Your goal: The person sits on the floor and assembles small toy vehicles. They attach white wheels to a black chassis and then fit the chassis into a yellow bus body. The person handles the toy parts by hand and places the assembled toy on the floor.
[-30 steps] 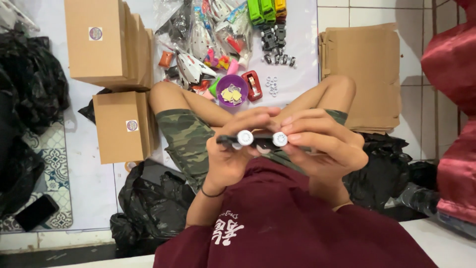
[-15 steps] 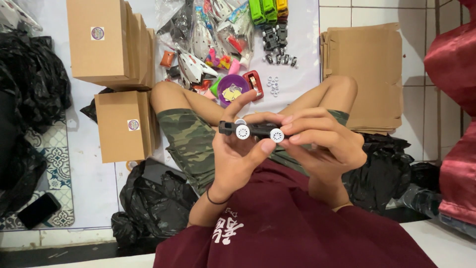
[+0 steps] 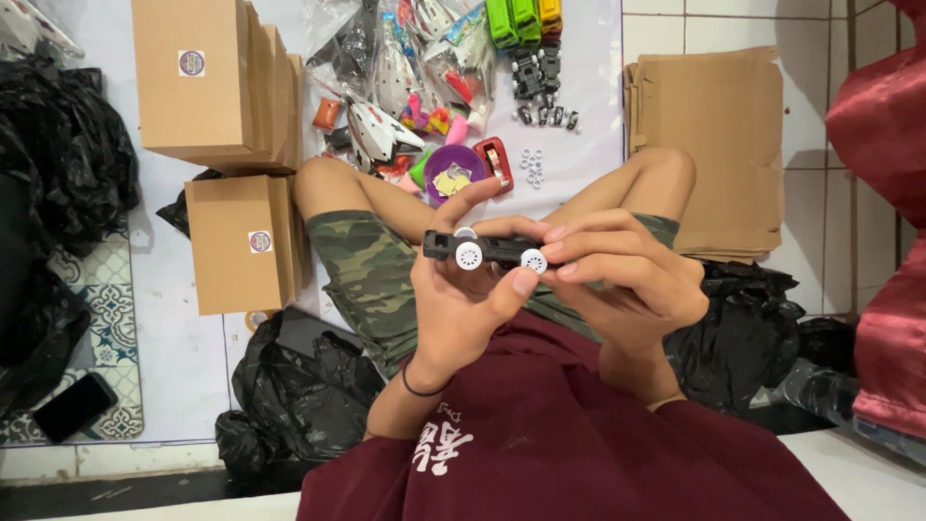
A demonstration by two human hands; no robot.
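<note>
Head view: both hands hold a small black toy chassis (image 3: 487,249) with white wheels above the lap. The left hand (image 3: 463,289) pinches it from below, the right hand (image 3: 617,280) pinches its right end. It looks light, stiff plastic — best held by the body, since the wheels seem likely to slip. Farther off on the floor lie loose white wheels (image 3: 531,164), a purple bowl (image 3: 453,174) and cardboard boxes (image 3: 207,82) — nothing obstructs.

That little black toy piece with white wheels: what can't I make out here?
- Head view: the toy piece has its right end hidden by the right hand.
- Its underside is covered by the left hand.
- The purple bowl holds things too small to tell.
- The green toys are cut off by the top edge.
</note>
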